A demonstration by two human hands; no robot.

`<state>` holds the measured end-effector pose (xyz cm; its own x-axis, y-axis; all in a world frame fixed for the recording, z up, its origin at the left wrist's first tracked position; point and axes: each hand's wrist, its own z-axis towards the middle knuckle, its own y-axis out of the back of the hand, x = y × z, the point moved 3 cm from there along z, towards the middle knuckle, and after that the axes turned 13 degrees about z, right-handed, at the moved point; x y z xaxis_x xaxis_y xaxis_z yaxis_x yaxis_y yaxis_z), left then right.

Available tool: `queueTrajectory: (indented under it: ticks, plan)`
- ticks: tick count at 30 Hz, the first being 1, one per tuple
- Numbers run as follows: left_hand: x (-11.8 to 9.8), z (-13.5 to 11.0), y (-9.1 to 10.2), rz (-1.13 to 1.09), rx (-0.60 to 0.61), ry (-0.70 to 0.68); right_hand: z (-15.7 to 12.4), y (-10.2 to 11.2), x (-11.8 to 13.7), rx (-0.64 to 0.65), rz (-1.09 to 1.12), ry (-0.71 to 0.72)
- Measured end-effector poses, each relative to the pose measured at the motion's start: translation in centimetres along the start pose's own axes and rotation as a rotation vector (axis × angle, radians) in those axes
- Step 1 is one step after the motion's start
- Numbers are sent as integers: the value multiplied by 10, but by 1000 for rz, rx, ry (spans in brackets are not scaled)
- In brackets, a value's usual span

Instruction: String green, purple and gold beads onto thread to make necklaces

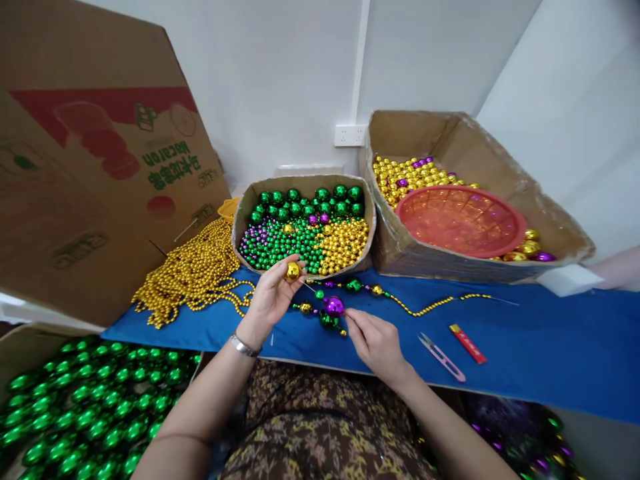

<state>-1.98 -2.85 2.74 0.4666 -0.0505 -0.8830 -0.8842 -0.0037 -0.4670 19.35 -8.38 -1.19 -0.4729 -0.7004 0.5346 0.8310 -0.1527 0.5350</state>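
A shiny gold bead [293, 271] sits in the fingers of my left hand [273, 293], just in front of the box of mixed beads. From it a thin needle or thread runs down to a small green bead [319, 294]. My right hand [375, 340] pinches at the lower edge of a large purple bead [335, 307]; whether its fingers grip the bead or the string is hard to see. Around them on the blue cloth lies a beaded strand [353, 285] of green, gold and purple beads, trailing right into a chain of small gold beads [425, 308].
Pink thread snips [442, 358] and a red packet [468, 344] lie to the right. Behind stand a bead box [371, 230] and a larger carton [415, 260] holding a red basket [460, 220]. Gold bead chains [195, 267] pile up left. Large green beads [100, 400] fill a lower-left box.
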Motion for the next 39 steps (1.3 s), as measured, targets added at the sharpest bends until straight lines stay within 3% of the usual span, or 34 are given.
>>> queueTrajectory:
  ticks: [19, 24, 32, 39]
  plan:
    - [3, -2, 0, -1, -13, -17, -2, -4, -4, 7, -106, 21]
    - [5, -4, -3, 85, -21, -42, -1, -6, -3, 3, -115, 17]
    - [14, -13, -11, 260, -18, -145, 3, -12, -2, 68, 22, -151]
    - [23, -12, -8, 338, -34, -156, -3, -12, -8, 72, -2, -158]
